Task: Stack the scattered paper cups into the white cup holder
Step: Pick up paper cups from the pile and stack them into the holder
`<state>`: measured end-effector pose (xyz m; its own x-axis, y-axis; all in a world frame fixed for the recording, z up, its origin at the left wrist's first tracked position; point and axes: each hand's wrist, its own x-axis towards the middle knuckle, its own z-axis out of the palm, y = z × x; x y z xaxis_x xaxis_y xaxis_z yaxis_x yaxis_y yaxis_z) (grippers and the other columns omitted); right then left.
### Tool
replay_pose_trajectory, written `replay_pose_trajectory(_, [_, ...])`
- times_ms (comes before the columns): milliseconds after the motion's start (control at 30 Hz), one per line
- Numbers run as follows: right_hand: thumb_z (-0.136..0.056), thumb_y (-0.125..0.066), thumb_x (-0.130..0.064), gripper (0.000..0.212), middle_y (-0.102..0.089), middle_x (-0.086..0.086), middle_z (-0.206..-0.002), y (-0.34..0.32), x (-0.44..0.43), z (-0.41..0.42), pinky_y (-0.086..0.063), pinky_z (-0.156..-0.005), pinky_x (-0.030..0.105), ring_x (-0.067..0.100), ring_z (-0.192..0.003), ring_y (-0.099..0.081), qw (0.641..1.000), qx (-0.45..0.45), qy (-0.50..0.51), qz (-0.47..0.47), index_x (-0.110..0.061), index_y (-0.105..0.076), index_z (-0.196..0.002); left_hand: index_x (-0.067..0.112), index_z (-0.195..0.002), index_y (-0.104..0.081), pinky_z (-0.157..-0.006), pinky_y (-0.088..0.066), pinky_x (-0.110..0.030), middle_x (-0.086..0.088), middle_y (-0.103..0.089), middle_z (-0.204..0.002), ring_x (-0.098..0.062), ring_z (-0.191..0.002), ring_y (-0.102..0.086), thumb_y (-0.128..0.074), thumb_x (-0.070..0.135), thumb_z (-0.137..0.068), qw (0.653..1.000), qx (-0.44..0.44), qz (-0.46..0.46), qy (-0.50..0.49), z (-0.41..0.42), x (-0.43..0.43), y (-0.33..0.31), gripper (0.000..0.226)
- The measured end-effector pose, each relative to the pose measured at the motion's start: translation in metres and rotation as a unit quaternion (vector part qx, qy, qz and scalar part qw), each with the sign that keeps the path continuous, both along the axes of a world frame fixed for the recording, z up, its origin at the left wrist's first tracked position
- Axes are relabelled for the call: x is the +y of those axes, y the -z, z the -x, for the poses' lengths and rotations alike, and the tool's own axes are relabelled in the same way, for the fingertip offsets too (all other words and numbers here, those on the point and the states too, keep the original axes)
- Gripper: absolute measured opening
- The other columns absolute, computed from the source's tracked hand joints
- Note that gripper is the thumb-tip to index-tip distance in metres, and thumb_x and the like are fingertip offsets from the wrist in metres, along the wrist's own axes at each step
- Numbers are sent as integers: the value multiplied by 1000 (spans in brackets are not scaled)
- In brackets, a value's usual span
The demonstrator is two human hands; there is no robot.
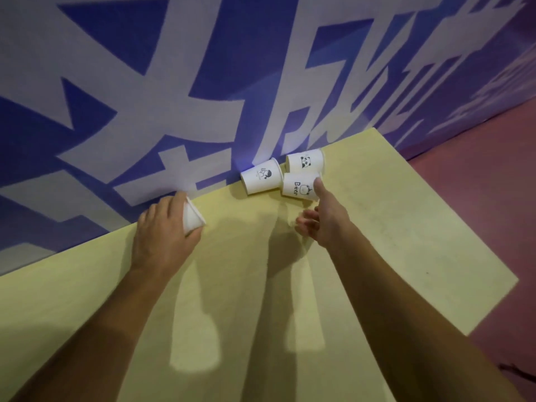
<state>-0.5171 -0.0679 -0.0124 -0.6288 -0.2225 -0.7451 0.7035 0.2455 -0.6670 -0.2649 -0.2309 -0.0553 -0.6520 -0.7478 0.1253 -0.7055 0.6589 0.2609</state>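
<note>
Our left hand (pixel 162 227) grips a white cup (pixel 192 216) on the table (pixel 406 242) while our right hand (pixel 322 219), spread wide, touches the Bear cup (pixel 300 187) just ahead.

yellow table (pixel 377 256), three paper cups (pixel 262 181)

Left hand (pixel 162 227) curled closed; right hand (pixel 322 219) extended, forefinger out, other fingers seemingly loose.
</note>
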Motion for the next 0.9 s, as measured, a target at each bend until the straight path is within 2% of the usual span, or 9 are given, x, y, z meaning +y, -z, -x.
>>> replay_pose_trajectory(133, [-81, -67, -76, 62, -58, 8, -95, 8, -33, 19, -60, -85, 47, 26, -83, -58, 1000, 7, 3, -24, -17, -66, -102, 15, -142, -47, -84, -56, -45, -12, -55, -131, -31, -111, -58, -85, 39, -81, 985, 109, -121, -62, -6, 21, -28, 75])
replay_pose_trajectory(233, [-84, -67, -70, 49, -68, 9, -107, 13, -45, 26, -61, -83, 53, 28, -89, -68, 999, 24, 20, -28, -22, -64, -98, 24, -141, -44, -81, -50, -35, 3, -54, -132, -20, -113, -55, -86, 38, -81, 941, 220, -221, -129, -20, 48, -46, 75])
replay_pose_trajectory(333, [-84, -68, -64, 41, -71, 9, -108, 14, -41, 27, -62, -82, 51, 30, -88, -71, 997, 58, 21, -38, -24, -63, -94, 28, -137, -45, -80, -47, -32, 9, -56, -130, -19, -113, -56, -89, 40, -77, 915, 274, -260, -143, -42, 65, -50, 75])
replay_pose_trajectory(433, [-68, -78, -66, 59, -71, 6, -107, 9, -26, 14, -64, -83, 47, 29, -90, -73, 989, 125, 32, -77, -18, -64, -98, 36, -131, -47, -79, -50, -31, 9, -61, -130, -19, -116, -61, -88, 60, -69, 885, 327, -292, -158, -68, 72, -50, 78])
replay_pose_trajectory(500, [-62, -83, -68, 77, -68, 3, -107, -2, -14, -8, -63, -81, 41, 23, -91, -71, 967, 225, 19, -116, -13, -62, -112, 40, -129, -46, -85, -54, -41, 9, -63, -128, -20, -114, -65, -76, 77, -67, 865, 366, -299, -169, -88, 75, -54, 78])
replay_pose_trajectory(633, [-81, -84, -52, 57, -63, -17, -103, -37, 14, -85, -47, -66, 7, -1, -91, -64, 898, 414, -124, -84, -23, -55, -121, 57, -122, -46, -86, -55, -44, -3, -64, -128, -24, -109, -65, -57, 88, -76, 829, 439, -297, -177, -131, 80, -61, 57])
replay_pose_trajectory(733, [-79, -87, -48, 54, -67, -20, -108, -55, 27, -150, -53, -75, 12, -2, -100, -65, 864, 453, -219, 0, -31, -57, -120, 61, -122, -46, -87, -51, -27, 12, -62, -122, -11, -105, -61, -61, 71, -83, 809, 485, -283, -172, -171, 83, -70, 42])
replay_pose_trajectory(800, [-77, -83, -52, 53, -66, -24, -113, -65, 27, -195, -51, -79, 12, 0, -105, -64, 843, 460, -275, 43, -38, -57, -121, 62, -122, -48, -87, -48, -30, 20, -64, -119, -7, -103, -61, -60, 63, -84, 812, 488, -272, -171, -203, 85, -74, 40])
replay_pose_trajectory(900, [-74, -75, -56, 52, -63, -29, -119, -82, 18, -274, -47, -80, 9, 0, -110, -62, 813, 469, -331, 95, -45, -55, -121, 63, -125, -48, -91, -48, -37, 23, -62, -126, -9, -109, -61, -60, 77, -84, 808, 501, -262, -166, -262, 85, -82, 45])
